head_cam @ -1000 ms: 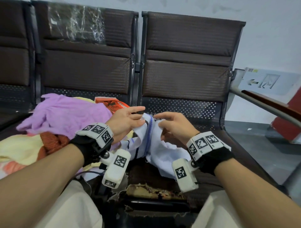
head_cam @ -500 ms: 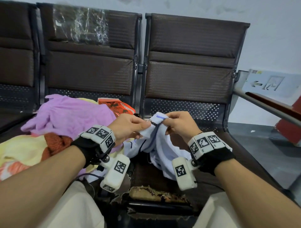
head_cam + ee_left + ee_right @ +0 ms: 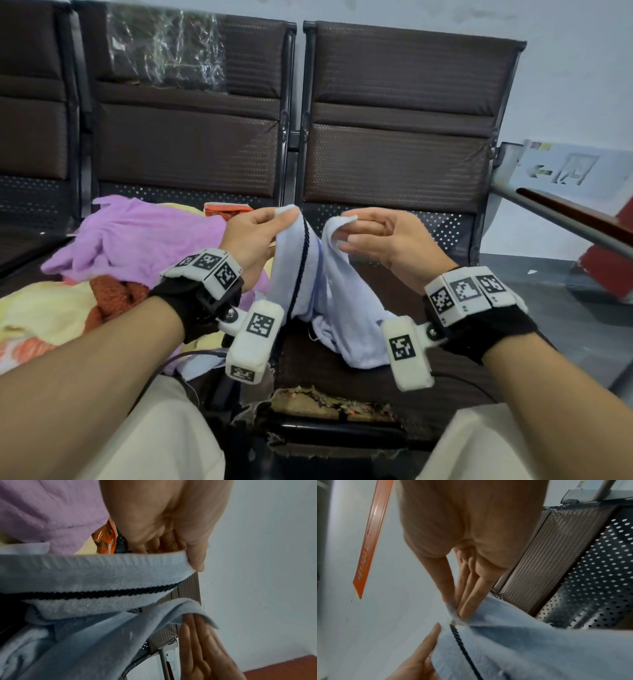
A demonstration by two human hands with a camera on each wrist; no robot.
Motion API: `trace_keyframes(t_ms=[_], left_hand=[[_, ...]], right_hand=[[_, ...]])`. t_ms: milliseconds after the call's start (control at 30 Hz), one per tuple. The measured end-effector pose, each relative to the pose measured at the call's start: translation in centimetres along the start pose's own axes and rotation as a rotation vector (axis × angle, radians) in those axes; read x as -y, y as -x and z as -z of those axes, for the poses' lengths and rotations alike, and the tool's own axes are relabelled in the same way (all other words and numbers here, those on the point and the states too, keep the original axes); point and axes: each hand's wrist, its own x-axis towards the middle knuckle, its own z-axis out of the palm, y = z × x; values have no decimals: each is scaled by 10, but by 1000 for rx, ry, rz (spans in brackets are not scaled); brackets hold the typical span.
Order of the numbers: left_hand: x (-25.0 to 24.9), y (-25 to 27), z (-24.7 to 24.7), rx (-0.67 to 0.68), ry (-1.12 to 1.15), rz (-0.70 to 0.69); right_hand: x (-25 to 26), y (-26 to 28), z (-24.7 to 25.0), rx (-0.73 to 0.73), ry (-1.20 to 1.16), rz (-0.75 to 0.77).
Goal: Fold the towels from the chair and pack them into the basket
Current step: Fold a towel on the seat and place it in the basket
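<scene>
both hands [image 3: 317,240] pinch the pale blue towel's [image 3: 329,301] top corners above the chair [image 3: 394,373], folding barely begun, pile [image 3: 133,240] beside it untouched, basket unseen.

a waiting area: linked brown bench seats [image 3: 394,137], arrow sign [image 3: 565,169] by a pale wall

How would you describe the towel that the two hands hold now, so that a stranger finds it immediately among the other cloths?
Start at the row of brown chairs. Over the right seat, the left hand and the right hand each pinch an upper corner of the pale blue towel. Unlike the purple cloth and the other cloths heaped on the seat to its left, it is lifted up and has a dark twisted stripe near one edge.
</scene>
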Motion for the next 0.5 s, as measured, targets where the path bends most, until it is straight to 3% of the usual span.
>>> trace_keyframes(t_ms=[67,167,200,333,500], left_hand=[[0,0,1,18,-9,15],[0,2,-2,56,-62,41],[1,3,-3,67,-88,51],[5,7,-4,114,-211,72],[10,14,-10,125,-230,94]], right_hand=[[-2,0,-2,-38,194,36],[-8,1,-2,-79,817,156],[-7,1,-4,-74,914,196],[0,-4,-12,-99,593,328],[-16,-6,-19,-107,690,171]])
